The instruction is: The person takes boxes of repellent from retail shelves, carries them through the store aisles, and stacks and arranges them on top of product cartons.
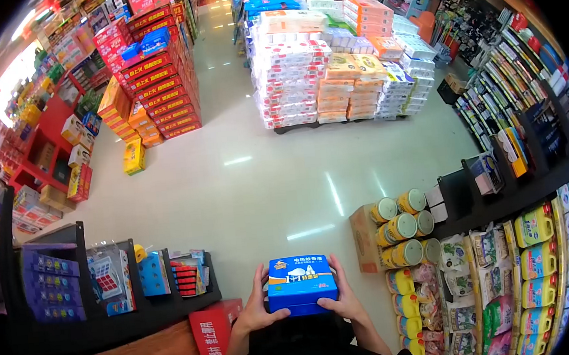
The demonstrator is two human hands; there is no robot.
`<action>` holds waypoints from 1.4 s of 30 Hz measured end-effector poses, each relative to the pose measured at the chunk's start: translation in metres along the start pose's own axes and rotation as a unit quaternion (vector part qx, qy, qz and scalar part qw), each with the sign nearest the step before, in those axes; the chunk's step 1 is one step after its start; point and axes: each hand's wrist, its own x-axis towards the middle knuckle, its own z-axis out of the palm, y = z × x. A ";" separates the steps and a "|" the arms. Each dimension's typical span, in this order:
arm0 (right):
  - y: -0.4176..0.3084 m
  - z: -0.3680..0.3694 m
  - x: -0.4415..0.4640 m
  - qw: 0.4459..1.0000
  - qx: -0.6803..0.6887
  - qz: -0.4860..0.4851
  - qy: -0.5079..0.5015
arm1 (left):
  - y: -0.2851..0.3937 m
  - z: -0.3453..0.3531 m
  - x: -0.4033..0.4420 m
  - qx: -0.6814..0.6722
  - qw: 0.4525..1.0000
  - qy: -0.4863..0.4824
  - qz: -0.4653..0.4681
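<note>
A blue box (301, 277) with an orange band, white lettering and "1+1" on its top is held level in front of the body, low in the middle of the head view. My left hand (259, 308) grips its left side, the thumb on the near edge. On the right side my right hand (344, 297) holds it the same way, thumb at the front. The fingertips of both hands wrap round the sides. Black clothing with a white print shows just below the box.
A black shelf (142, 325) with boxes and books stands at the lower left, beside a red box (215, 332). Shelves of cans (397, 228) and bottles are at the right. Paper packs (292, 75) and red cartons (161, 87) are stacked across the shiny floor (231, 182).
</note>
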 end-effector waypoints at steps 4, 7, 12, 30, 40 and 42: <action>0.002 0.015 0.025 1.000 0.003 -0.006 0.015 | -0.005 -0.026 0.018 -0.028 1.000 -0.010 0.008; 0.011 0.017 0.044 1.000 -0.009 -0.011 0.028 | -0.006 -0.034 0.036 -0.043 0.999 0.004 -0.009; 0.011 0.008 0.084 1.000 -0.016 0.006 0.024 | -0.006 -0.052 0.072 -0.054 0.998 0.017 -0.038; -0.057 -0.110 0.296 0.999 -0.041 0.002 -0.029 | 0.045 -0.076 0.294 -0.058 0.995 0.075 -0.032; -0.067 -0.131 0.378 0.996 -0.044 0.021 -0.072 | 0.040 -0.102 0.352 -0.072 0.990 0.111 -0.039; -0.064 -0.125 0.396 0.996 -0.051 0.012 -0.067 | 0.044 -0.115 0.364 -0.084 0.989 0.113 -0.040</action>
